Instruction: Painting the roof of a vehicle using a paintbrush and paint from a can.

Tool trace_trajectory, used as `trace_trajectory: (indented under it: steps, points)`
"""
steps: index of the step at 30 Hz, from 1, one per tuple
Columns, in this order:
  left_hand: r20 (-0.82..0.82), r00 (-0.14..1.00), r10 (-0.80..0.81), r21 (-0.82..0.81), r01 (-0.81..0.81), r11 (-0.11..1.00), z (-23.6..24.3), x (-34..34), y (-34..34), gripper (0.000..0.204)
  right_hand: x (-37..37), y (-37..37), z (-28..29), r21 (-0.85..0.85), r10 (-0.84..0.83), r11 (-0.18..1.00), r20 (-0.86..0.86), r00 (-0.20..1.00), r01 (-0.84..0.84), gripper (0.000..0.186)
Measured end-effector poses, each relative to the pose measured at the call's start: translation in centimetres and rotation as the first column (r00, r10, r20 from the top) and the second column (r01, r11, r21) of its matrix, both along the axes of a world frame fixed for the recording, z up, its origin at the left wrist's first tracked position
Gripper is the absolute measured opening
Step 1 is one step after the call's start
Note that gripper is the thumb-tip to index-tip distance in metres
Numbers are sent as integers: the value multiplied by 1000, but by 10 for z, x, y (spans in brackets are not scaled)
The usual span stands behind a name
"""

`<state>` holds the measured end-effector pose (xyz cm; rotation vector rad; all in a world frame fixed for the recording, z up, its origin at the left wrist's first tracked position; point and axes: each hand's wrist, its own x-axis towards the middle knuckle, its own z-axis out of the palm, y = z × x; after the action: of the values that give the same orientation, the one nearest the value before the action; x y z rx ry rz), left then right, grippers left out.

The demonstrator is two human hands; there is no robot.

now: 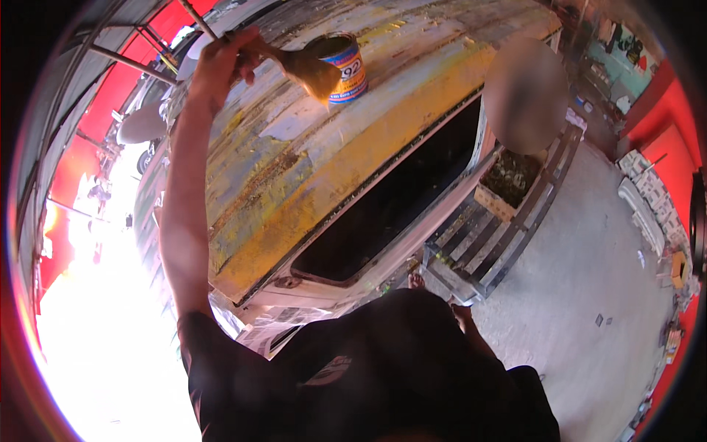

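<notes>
One left hand (pixel 230 65), one brush (pixel 313 72), one can (pixel 349 72)

Left of the can, the hand closes round the brush's handle; the bristles overlap the can, whether touching I cannot tell. The can stands on a yellow-streaked roof (pixel 353 140). Below and right of it, the right hand (pixel 463 317) shows partly, grip unclear. Farther right, a box (pixel 493 203) sits on a slatted bench (pixel 486 239).

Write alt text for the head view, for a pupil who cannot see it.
A left hand holds a yellow-stained brush by a can on a patchy yellow vehicle roof. Below the roof's edge is a dark window; a bench bearing a box stands right of it.
</notes>
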<state>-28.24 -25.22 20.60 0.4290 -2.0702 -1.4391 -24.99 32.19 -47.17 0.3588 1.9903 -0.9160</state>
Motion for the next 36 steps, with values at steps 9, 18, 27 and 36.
trace_trajectory:
  steps: [9,18,27,36]
  points:
    - [175,951,-257,-163,285,945,-90,-18,55,23,5,-16,32,-31,-155,987,-9,988,155,31]
    - [44,917,-396,-745,294,598,-98,-36,87,17,7,-16,16,-129,-56,990,31,998,59,27]
    - [364,835,-413,-797,509,326,-111,5,109,15,52,-12,59,5,-260,966,76,963,260,32]
    - [432,786,-443,-753,585,302,-72,26,90,15,143,81,-79,301,455,873,-214,864,-384,35]
